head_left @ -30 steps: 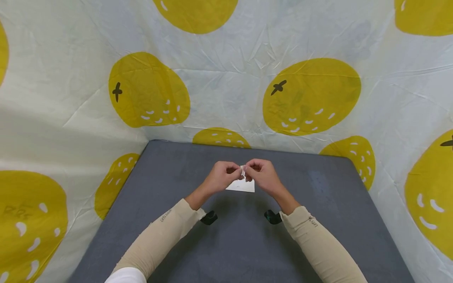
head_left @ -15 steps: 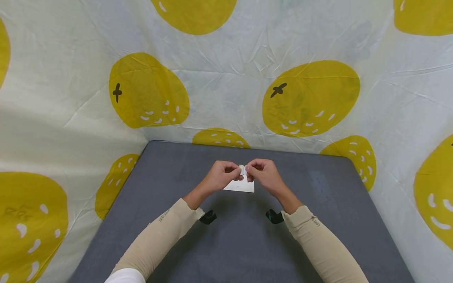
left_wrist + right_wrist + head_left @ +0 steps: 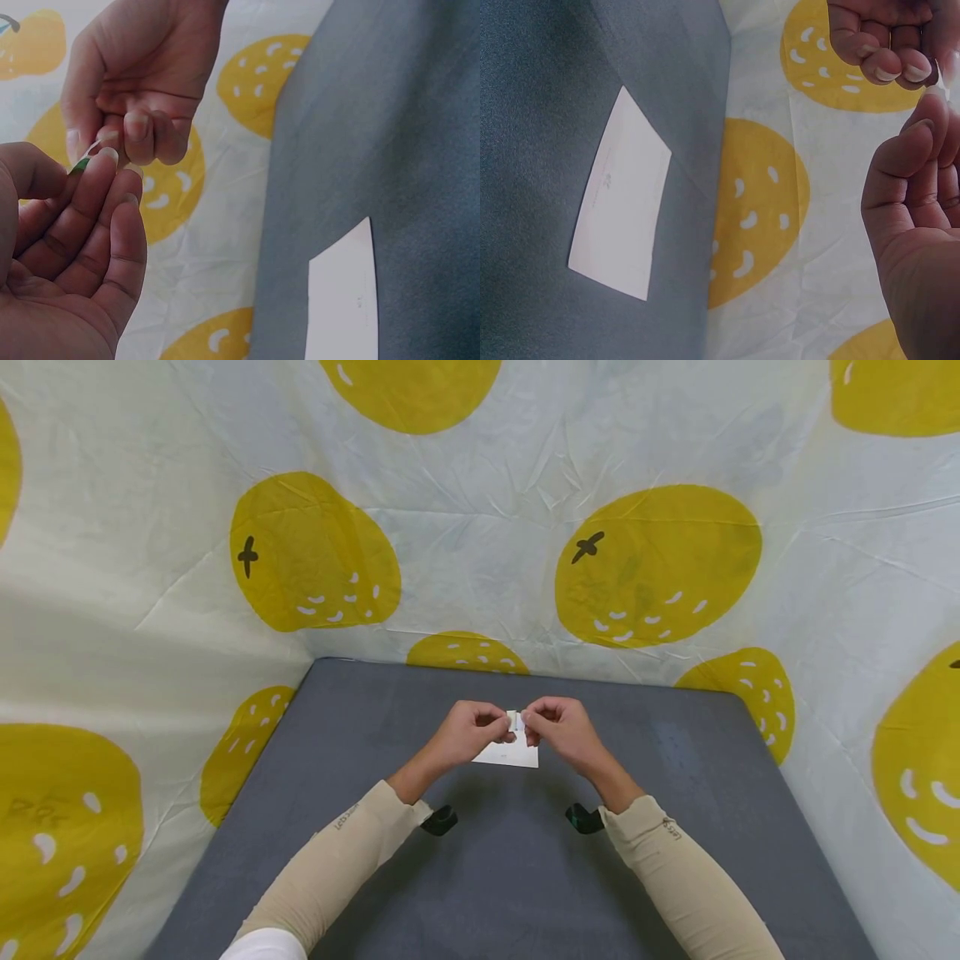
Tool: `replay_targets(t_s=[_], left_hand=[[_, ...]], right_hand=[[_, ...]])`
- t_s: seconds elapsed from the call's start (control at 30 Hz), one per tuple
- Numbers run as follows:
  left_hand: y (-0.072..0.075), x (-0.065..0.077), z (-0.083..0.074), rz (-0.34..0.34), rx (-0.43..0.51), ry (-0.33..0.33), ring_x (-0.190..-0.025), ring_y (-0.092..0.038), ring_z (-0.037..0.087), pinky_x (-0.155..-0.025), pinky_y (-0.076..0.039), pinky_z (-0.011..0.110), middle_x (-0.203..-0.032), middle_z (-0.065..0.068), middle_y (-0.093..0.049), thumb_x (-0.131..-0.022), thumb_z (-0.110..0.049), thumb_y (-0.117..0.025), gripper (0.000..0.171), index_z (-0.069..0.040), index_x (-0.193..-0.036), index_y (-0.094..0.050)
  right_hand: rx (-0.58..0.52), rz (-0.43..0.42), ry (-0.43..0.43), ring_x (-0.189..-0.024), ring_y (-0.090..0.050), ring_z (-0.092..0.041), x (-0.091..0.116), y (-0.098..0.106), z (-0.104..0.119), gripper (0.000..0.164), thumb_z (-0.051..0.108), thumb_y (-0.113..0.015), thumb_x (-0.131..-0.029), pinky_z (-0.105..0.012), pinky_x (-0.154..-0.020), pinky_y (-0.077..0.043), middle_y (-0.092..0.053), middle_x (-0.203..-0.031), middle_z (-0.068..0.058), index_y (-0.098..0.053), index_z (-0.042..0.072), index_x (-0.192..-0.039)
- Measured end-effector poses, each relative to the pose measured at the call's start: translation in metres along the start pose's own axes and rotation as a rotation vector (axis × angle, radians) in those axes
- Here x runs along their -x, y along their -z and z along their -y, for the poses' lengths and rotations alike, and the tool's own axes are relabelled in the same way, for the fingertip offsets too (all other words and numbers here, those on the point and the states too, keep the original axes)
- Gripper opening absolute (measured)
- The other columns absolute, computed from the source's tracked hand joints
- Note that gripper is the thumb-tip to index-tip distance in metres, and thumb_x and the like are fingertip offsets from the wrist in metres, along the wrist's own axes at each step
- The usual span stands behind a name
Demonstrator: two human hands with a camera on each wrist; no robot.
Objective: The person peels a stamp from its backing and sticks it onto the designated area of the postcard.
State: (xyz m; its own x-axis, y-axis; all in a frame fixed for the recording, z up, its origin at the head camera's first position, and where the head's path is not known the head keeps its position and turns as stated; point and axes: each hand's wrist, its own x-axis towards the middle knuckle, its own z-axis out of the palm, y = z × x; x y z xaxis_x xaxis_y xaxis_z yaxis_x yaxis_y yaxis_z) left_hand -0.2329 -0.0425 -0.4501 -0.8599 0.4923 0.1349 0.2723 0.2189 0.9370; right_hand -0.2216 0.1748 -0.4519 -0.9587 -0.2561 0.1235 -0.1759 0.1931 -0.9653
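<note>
Between the two hands, over the far middle of the table, a small white packet-like strip is held up. My left hand pinches its left side between thumb and fingers. At its right side, my right hand pinches with thumb and forefinger. A green part of the strip shows at the left fingertips in the left wrist view; the fingers cover much of the rest. Below the hands, a flat white card with small faint print lies on the table, partly hidden in the head view by the left hand.
The dark grey table runs back to a white sheet printed with yellow fruit, which hangs behind it and at both sides. Black wrist devices jut inward from both beige sleeves.
My right hand has shifted slightly to the right, away from the left one. More of the white strip shows between the fingertips. The left hand is almost still.
</note>
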Motion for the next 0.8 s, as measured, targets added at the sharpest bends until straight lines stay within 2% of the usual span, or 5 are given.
replay_targets(t_s=[0.33, 0.67, 0.8], left_hand=[[-0.0007, 0.0018, -0.0005, 0.005, 0.028, -0.005, -0.098, -0.075, 0.045, -0.087, -0.063, 0.033, -0.098, 0.022, -0.080, -0.104, -0.017, -0.063, 0.025, 0.004, -0.107, -0.078], [0.0006, 0.0013, 0.0007, 0.010, 0.024, -0.008, -0.095, -0.077, 0.038, -0.086, -0.063, 0.032, -0.096, 0.018, -0.081, -0.104, -0.015, -0.063, 0.023, 0.001, -0.106, -0.079], [0.0012, 0.0014, 0.0013, 0.010, 0.013, -0.013, -0.090, -0.078, 0.029, -0.085, -0.063, 0.032, -0.096, 0.017, -0.081, -0.103, -0.015, -0.063, 0.023, 0.001, -0.106, -0.079]], right_hand=[[-0.012, 0.014, 0.007, -0.063, -0.063, -0.016, 0.0008, 0.0034, -0.0017, 0.023, 0.013, -0.067, -0.102, -0.029, -0.067, -0.059, -0.065, -0.072, -0.010, -0.070, -0.010, -0.097], [0.007, 0.009, -0.003, -0.064, -0.063, -0.017, 0.0017, 0.0068, -0.0036, 0.023, 0.014, -0.067, -0.102, -0.029, -0.068, -0.059, -0.066, -0.073, -0.011, -0.071, -0.008, -0.097], [0.013, 0.004, -0.009, -0.064, -0.062, -0.018, 0.0023, 0.0078, -0.0039, 0.023, 0.014, -0.068, -0.102, -0.029, -0.067, -0.059, -0.066, -0.072, -0.010, -0.071, -0.008, -0.096]])
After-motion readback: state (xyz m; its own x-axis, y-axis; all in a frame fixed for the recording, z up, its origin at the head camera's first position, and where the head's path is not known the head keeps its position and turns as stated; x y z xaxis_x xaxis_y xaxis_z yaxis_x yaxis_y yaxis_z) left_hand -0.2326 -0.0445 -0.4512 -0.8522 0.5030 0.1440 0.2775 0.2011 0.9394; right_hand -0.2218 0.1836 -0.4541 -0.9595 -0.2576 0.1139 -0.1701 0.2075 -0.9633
